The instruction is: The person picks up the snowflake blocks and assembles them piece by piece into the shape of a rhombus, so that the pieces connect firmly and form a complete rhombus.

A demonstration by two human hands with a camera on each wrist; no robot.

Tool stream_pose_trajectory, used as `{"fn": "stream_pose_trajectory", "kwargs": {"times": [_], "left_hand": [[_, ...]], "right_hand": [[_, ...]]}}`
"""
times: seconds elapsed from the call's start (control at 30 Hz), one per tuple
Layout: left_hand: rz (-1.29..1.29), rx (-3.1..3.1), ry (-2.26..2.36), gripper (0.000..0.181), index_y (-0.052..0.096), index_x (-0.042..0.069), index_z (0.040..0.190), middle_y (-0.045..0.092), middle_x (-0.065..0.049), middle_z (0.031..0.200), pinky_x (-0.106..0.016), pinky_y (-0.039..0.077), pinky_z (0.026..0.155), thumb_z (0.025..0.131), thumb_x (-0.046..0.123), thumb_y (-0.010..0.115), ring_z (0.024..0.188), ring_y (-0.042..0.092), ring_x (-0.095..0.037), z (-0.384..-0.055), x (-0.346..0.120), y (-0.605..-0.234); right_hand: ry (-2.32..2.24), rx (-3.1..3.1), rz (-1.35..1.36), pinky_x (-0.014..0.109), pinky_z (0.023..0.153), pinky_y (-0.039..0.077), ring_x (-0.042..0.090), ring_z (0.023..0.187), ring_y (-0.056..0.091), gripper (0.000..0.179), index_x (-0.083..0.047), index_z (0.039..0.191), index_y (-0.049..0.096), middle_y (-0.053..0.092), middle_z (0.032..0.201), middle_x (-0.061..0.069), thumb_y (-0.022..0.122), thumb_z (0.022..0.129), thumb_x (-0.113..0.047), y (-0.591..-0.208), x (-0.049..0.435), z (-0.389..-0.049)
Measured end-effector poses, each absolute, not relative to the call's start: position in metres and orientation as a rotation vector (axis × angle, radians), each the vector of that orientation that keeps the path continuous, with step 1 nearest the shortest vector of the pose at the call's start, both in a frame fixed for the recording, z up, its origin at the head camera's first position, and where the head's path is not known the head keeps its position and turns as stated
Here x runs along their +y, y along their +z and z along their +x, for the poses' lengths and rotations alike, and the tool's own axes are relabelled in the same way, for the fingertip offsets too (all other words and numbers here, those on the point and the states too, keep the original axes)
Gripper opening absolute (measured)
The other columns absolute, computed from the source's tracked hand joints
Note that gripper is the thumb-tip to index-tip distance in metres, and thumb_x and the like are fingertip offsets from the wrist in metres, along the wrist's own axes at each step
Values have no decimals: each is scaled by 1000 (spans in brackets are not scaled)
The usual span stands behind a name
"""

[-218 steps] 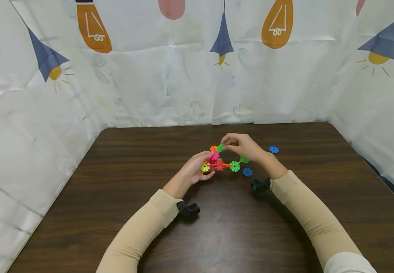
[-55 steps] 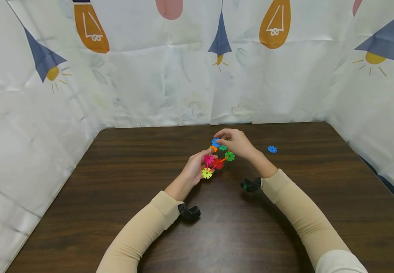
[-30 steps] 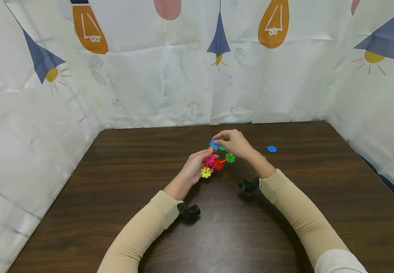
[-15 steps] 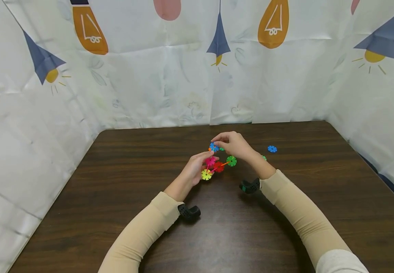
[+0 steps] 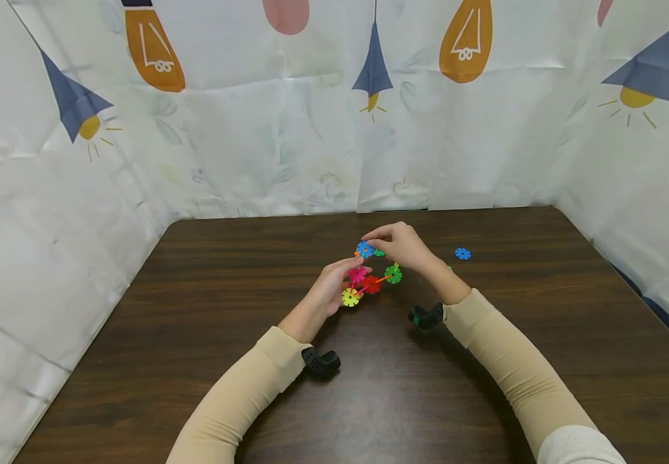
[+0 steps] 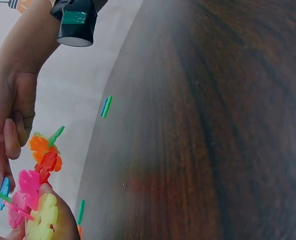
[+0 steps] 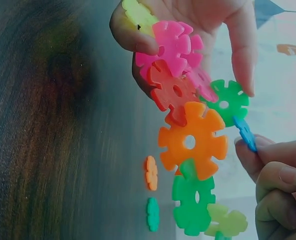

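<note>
My left hand [image 5: 330, 287] holds a chain of interlocking snowflake discs, with the yellow disc [image 5: 350, 297] nearest me. Pink, red [image 7: 173, 91], orange [image 7: 192, 141] and green discs [image 7: 193, 204] are linked along it, and a lime disc [image 7: 227, 221] sits at the far end. Between thumb and index finger, my right hand [image 5: 401, 248] pinches a blue disc [image 7: 245, 134]. That disc is edge-on in the right wrist view, its rim meeting the rim of another green disc [image 7: 231, 100] by the left fingertips.
A loose blue disc [image 5: 463, 254] lies on the dark wooden table [image 5: 224, 270] to the right. Beside my right forearm a green disc [image 5: 449, 268] partly shows. An orange disc [image 7: 151, 173] and a teal disc [image 7: 152, 214] lie behind the chain. A printed curtain surrounds the table.
Earlier my right hand held a green disc at the chain; now it has a blue one, and the nearer blue disc has left the table. Lately the blue disc moved slightly down toward my left fingertips.
</note>
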State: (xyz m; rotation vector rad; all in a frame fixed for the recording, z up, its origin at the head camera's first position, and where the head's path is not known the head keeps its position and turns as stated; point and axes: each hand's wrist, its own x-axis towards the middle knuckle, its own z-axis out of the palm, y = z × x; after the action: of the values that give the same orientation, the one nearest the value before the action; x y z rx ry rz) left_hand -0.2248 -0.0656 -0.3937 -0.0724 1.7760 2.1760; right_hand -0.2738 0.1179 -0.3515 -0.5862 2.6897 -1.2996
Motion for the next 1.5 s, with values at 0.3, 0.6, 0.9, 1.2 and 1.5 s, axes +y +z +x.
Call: {"fn": "stream_pose_trajectory", "kwargs": {"times": [0.3,0.6,0.9,1.2,1.5], "left_hand": [[-88,1749,2173,46,55,-4,142,71,-12,117,-36,52,76,106,24,55,112,52,-34,-226,-66,-392],[-89,1778,2196,43,57,-7,137,73,-11,115,-40,45,91,106,22,56,118,54,-30,-226,-69,-391],[-199,1731,2252,43,52,-2,136,68,-15,121,-37,48,79,104,27,54,111,52,-32,-228,-80,-392],[-276,1783,2273,46,51,-1,139,71,-2,103,-34,49,73,104,29,56,99,51,-25,-231,-93,-390],[-313,1740,2329,49,51,-2,138,62,-20,137,-29,48,70,106,35,50,99,53,-22,-230,-95,-390]], "right_hand": [[-1357,2701,-608,28,55,47,40,61,58,22,-4,119,76,74,111,13,65,103,-15,-353,117,-273],[-1336,2669,-635,32,64,54,39,72,64,24,-4,121,75,72,119,13,65,103,-16,-352,116,-275],[-1479,2726,-581,42,82,53,32,106,68,28,-6,128,71,74,114,13,64,103,-18,-357,126,-283],[-1960,2541,-346,27,61,43,20,67,50,35,-2,134,66,66,108,8,63,104,-20,-372,150,-298],[-1485,2593,-324,31,66,42,18,68,48,36,2,134,64,63,103,16,63,103,-17,-390,155,-315]]}}
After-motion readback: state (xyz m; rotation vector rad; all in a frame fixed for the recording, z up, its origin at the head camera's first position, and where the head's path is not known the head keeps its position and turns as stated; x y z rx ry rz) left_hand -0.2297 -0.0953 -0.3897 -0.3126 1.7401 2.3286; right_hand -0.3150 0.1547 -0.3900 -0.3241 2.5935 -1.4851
